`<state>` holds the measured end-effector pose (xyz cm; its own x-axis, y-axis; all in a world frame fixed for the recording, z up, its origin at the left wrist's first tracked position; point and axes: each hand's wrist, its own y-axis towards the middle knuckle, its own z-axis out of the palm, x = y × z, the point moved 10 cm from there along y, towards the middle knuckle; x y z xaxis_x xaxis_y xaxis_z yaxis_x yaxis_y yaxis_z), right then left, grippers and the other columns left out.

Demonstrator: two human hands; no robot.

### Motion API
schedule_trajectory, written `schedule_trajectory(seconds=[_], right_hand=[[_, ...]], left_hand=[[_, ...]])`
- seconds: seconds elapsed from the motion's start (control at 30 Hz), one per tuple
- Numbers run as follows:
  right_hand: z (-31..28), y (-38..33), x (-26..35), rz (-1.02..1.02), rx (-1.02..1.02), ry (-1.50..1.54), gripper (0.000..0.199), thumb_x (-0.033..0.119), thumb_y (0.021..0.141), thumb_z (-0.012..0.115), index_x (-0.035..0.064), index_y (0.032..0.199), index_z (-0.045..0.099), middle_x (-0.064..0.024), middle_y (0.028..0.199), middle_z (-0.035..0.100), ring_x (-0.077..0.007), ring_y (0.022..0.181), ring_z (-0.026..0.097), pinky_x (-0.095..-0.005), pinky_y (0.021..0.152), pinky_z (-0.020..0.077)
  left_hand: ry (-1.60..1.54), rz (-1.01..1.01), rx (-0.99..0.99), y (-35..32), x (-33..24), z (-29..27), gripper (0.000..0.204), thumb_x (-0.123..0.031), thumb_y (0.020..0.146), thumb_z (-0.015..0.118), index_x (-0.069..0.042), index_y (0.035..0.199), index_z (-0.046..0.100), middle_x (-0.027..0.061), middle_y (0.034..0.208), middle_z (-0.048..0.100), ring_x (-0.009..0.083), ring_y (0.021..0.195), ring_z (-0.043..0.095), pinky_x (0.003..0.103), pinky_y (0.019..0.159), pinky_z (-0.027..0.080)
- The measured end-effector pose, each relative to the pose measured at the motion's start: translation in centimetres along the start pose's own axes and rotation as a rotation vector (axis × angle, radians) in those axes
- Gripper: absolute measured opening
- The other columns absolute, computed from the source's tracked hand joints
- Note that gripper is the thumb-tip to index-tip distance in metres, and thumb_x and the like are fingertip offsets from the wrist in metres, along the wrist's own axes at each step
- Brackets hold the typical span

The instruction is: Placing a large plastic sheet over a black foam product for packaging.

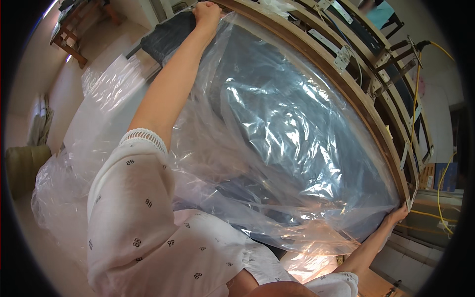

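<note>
A large clear plastic sheet (297, 128) lies wrinkled and shiny over a dark fabric panel (247, 54) of a big piece of furniture with a wooden frame (346, 94). My left hand (207, 14) is stretched far up to the frame's upper left end, its fingers closed at the sheet's edge. At the lower right corner of the frame, my right hand (398, 214) grips the sheet's other end; its fingertips are partly hidden. Loose plastic spreads across my front and off to the left.
Metal brackets (342, 57) and slats run along the frame's far side. A yellow cable (415, 99) hangs at the right. Dark fabric (170, 37) droops beside my left hand. A wooden trestle (69, 37) stands at the back left, a rolled bundle (28, 171) at the left.
</note>
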<state>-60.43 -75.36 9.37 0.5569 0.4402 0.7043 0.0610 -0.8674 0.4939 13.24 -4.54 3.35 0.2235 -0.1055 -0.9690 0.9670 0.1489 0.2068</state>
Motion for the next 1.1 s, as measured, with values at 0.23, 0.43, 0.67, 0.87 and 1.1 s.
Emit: schedule_trajectory(seconds=[0.23,0.43,0.67,0.87,1.1], right_hand=[[0.3,-1.1,2.7,-0.039,0.024,0.074,0.046,0.027,0.087,0.039,-0.0133,0.103,0.056,-0.0196,0.098,0.061,-0.0275,0.087,0.056,-0.0368,0.079,0.0411],[-0.4,1.0,-0.8,-0.012,0.039,0.003,0.049,0.030,0.089,0.038,-0.0120,0.102,0.057,-0.0196,0.096,0.061,-0.0270,0.086,0.056,-0.0367,0.078,0.0415],[1.3,-0.4,-1.7,0.054,0.216,-0.053,0.049,0.043,0.085,0.048,-0.0014,0.065,0.044,-0.0077,0.070,0.047,-0.0181,0.064,0.041,-0.0322,0.063,0.0374],[-1.8,-3.8,-1.4,-0.388,0.356,-0.482,0.036,0.034,0.081,0.058,-0.0023,0.085,0.058,-0.0144,0.084,0.056,-0.0264,0.081,0.052,-0.0364,0.072,0.0411],[-4.9,-9.3,7.6,-0.307,0.133,-0.985,0.035,0.029,0.083,0.056,0.0038,0.106,0.054,-0.0147,0.108,0.052,-0.0331,0.097,0.051,-0.0438,0.079,0.0420]], left_hand=[[0.200,0.117,-0.397,0.4,-0.9,-4.3,0.019,-0.011,0.080,0.062,0.000,0.096,0.060,0.0089,0.089,0.061,0.0194,0.086,0.057,0.037,0.077,0.043],[0.152,0.192,-0.258,-0.9,-3.0,-2.4,0.019,-0.013,0.080,0.049,0.002,0.075,0.058,0.0124,0.076,0.060,0.0205,0.069,0.059,0.034,0.068,0.046],[0.862,0.253,0.336,-6.5,-6.3,3.4,0.038,-0.039,0.083,0.049,-0.004,0.088,0.062,0.0080,0.078,0.062,0.0213,0.083,0.056,0.040,0.073,0.041],[0.168,0.109,0.344,-10.4,-11.4,-1.1,0.027,-0.032,0.088,0.053,-0.007,0.078,0.058,-0.0064,0.063,0.045,0.0019,0.056,0.037,0.019,0.049,0.028],[-0.019,0.045,0.404,-18.4,-16.7,-4.3,0.025,-0.028,0.088,0.055,-0.004,0.082,0.058,-0.0085,0.066,0.045,-0.0005,0.056,0.033,0.017,0.049,0.026]])
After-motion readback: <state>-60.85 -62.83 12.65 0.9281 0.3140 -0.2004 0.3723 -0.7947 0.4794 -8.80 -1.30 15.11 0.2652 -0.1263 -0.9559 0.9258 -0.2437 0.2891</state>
